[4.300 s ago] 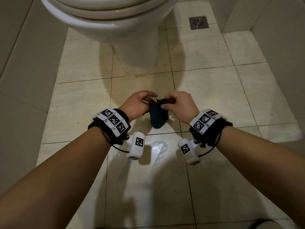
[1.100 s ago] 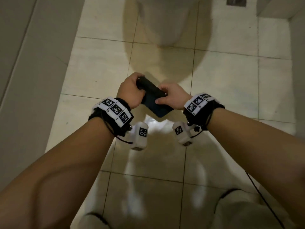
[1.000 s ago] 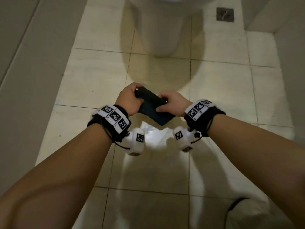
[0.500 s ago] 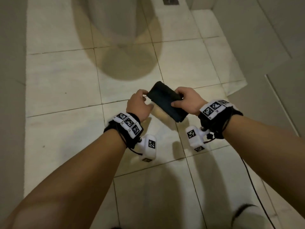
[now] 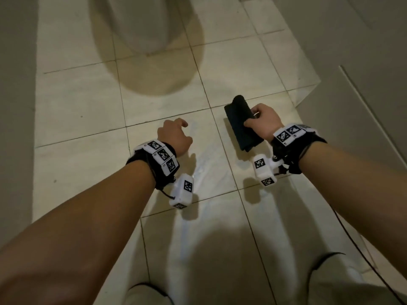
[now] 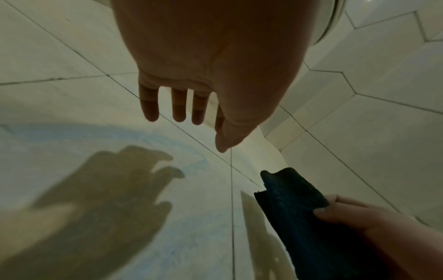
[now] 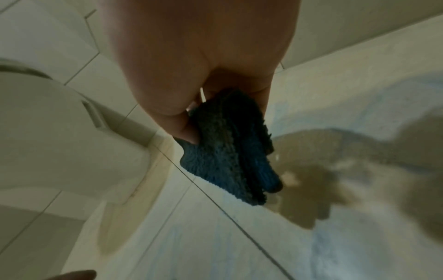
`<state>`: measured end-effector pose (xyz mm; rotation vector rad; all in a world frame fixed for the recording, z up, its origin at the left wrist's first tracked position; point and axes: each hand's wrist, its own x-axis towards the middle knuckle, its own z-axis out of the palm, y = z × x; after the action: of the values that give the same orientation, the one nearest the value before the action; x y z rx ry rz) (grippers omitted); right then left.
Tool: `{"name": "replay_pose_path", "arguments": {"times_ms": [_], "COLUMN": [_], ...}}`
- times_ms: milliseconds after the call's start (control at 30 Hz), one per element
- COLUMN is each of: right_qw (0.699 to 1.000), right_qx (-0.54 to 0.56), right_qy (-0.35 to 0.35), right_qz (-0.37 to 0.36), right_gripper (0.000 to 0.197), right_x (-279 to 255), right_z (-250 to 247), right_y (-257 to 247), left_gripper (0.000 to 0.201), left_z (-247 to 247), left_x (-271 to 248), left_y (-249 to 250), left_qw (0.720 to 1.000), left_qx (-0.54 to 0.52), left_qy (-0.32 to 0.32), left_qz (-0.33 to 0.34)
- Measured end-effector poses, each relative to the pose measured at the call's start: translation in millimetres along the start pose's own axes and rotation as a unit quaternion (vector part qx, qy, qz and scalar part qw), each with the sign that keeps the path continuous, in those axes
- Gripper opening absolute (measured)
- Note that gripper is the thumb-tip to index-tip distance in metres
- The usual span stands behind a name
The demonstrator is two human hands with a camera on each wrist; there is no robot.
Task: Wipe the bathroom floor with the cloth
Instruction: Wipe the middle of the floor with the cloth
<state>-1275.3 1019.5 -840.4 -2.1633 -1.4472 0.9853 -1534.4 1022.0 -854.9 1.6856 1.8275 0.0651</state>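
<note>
R hand pinches folded cloth above floor; L hand spread, empty.

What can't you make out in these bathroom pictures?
- Toilet: head view, the top edge cuts off everything above the pedestal.
- Right hand fingertips: head view, hidden behind the cloth.
- Floor: right wrist view, too blurred to judge wetness.

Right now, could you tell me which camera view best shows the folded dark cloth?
The right wrist view: the folded dark fluffy cloth fills it, layers visible. The head view shows the right hand holding it; the left wrist view shows one edge.
</note>
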Motion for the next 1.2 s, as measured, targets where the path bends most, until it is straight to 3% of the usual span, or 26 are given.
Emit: {"name": "replay_pose_path", "arguments": {"times_ms": [267, 367, 433, 500, 733, 933, 1067, 1200], "right_qw": [0.994, 0.965, 0.945, 0.939, 0.937, 0.933, 0.923, 0.921], "right_qx": [-0.112, -0.252, -0.315, -0.316, -0.324, -0.333, -0.332, -0.346], "right_qy": [-0.019, 0.021, -0.027, -0.092, -0.061, -0.094, -0.14, -0.133], "right_qz": [-0.01, -0.061, -0.081, -0.096, -0.112, -0.098, -0.135, -0.124], "right_gripper": [0.028, 0.033, 0.042, 0.047, 0.052, 0.057, 0.059, 0.06], "right_x": [-2, -6, -10, -14, -4, 1, -17, -30], "right_z": [13, 16, 27, 39, 54, 60, 77, 87], "right_y": [28, 37, 47, 57, 58, 57, 50, 49], "left_gripper": [0.044, 0.044, 0.045, 0.047, 0.052, 0.059, 0.061, 0.062], "left_z": [23, 34, 43, 50, 50, 48, 50, 52], "left_x": [-14, -10, -8, -10, -10, -2, 0, 1], "left_y": [-12, -17, -22, -27, -40, -33, -29, -32], "left_qw": [0.997, 0.995, 0.994, 0.993, 0.989, 0.989, 0.988, 0.986], "left_qx": [0.079, 0.098, 0.105, 0.113, 0.13, 0.139, 0.15, 0.165], "left_qy": [-0.013, -0.013, -0.014, -0.017, 0.039, 0.03, 0.008, -0.001], "left_qz": [-0.021, -0.026, -0.032, -0.04, -0.061, -0.041, -0.034, -0.036]}}
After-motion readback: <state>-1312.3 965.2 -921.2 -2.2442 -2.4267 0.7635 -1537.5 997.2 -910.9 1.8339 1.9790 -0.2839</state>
